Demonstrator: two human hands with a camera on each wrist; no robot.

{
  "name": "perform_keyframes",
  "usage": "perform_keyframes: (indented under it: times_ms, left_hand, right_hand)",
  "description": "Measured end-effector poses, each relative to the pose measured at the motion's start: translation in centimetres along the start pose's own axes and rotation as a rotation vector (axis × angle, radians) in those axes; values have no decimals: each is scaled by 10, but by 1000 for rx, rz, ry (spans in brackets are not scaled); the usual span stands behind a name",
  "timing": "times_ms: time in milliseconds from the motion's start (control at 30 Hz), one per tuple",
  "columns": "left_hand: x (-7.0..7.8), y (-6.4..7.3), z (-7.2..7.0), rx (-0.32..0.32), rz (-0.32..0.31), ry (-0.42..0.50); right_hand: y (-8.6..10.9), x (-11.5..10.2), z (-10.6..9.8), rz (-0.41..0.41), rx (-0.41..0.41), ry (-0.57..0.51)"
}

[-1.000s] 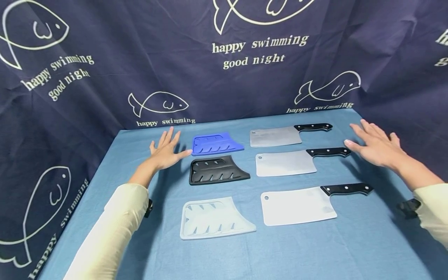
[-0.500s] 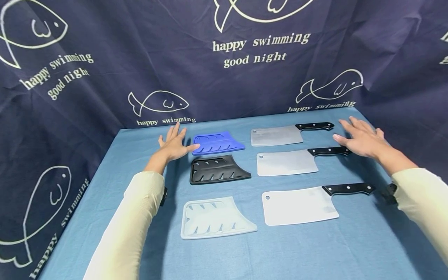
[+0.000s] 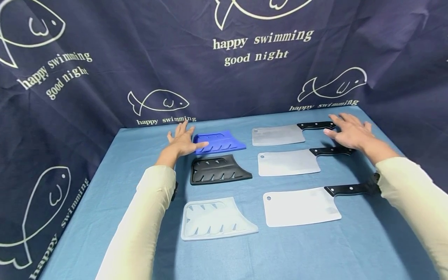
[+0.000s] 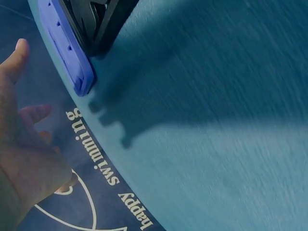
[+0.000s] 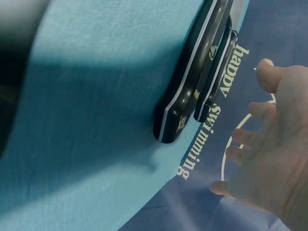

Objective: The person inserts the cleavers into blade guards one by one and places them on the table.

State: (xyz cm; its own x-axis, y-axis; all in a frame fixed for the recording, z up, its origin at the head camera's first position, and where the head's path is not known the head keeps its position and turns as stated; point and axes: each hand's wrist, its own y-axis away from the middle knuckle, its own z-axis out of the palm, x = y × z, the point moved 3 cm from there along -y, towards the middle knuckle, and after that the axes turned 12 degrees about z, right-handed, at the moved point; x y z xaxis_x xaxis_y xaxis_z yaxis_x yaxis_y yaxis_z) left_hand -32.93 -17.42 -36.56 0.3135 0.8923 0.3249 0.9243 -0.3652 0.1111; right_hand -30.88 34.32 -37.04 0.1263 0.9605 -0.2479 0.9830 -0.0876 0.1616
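My left hand (image 3: 183, 143), fingers spread, hovers at the left end of the blue blade cover (image 3: 220, 141); its thumb overlaps the cover in the head view. Nearer to me lie a black blade cover (image 3: 218, 170) and a pale, whitish blade cover (image 3: 215, 219). To their right three cleavers with black handles form a column: the far cleaver (image 3: 278, 136), the middle cleaver (image 3: 288, 163) and the near cleaver (image 3: 301, 207). Above the far cleaver's handle end is my right hand (image 3: 350, 131), fingers extended and holding nothing. In the right wrist view two handles (image 5: 192, 72) lie below that hand.
A blue cloth (image 3: 115, 217) covers the table. Behind and beside it hangs a dark navy curtain (image 3: 245, 93) with white fish prints. The right sleeve (image 3: 402, 182) passes over the near cleaver's handle end.
Both hands have moved inward: the left hand to the right over the blue cover's edge, the right hand to the left over the far cleaver's handle. Covers and cleavers have stayed in place.
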Motion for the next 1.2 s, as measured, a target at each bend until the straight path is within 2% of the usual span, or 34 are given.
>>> perform_keyframes:
  times_ms: [300, 567, 700, 933, 1200]
  left_hand:
    - [7, -13, 13, 5, 28, -5]
    - [16, -20, 21, -28, 51, 5]
    - [20, -23, 22, -52, 46, -13]
    - [28, -27, 26, -136, 27, -25]
    - [34, -34, 33, -177, 26, -42]
  right_hand:
    - [-11, -7, 7, 1, -8, -6]
    - [-19, -14, 15, 20, -15, -8]
    - [-24, -20, 15, 29, -18, -16]
    - [-31, -23, 19, 29, -23, -11]
    - [-34, -30, 25, 14, -52, -12]
